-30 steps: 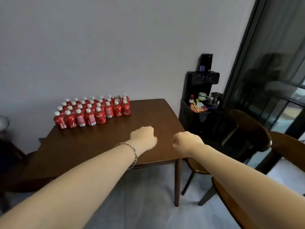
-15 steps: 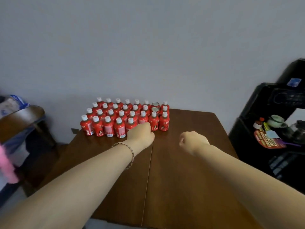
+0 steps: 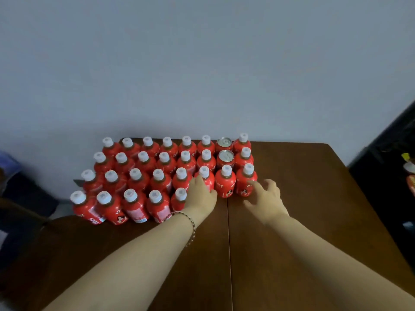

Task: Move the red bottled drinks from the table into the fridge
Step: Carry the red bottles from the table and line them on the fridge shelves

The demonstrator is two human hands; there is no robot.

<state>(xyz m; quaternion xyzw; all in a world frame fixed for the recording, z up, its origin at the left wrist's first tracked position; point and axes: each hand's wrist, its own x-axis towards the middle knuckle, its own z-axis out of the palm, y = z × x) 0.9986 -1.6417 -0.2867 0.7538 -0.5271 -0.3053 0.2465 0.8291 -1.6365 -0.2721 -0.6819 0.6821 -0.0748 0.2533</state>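
While fridge out of view, bottles (image 3: 161, 176) all massed on table (image 3: 314, 221), two cans (image 3: 225, 151) among them. Left hand (image 3: 201, 194) closing round one bottle; right hand (image 3: 265, 196) spread, touching end bottle (image 3: 247, 180). None moved yet.

This looks like a room in a home, most likely a dining corner. A dark wooden counter (image 3: 292, 221) with a seam down its middle stands pushed against a plain pale painted wall (image 3: 202, 63). On it stand rows of small red bottled drinks (image 3: 137, 182) with white caps, and two red cans (image 3: 225, 158) among them. A dark cabinet (image 3: 386, 167) at the right edge holds small household clutter, too blurred to name.
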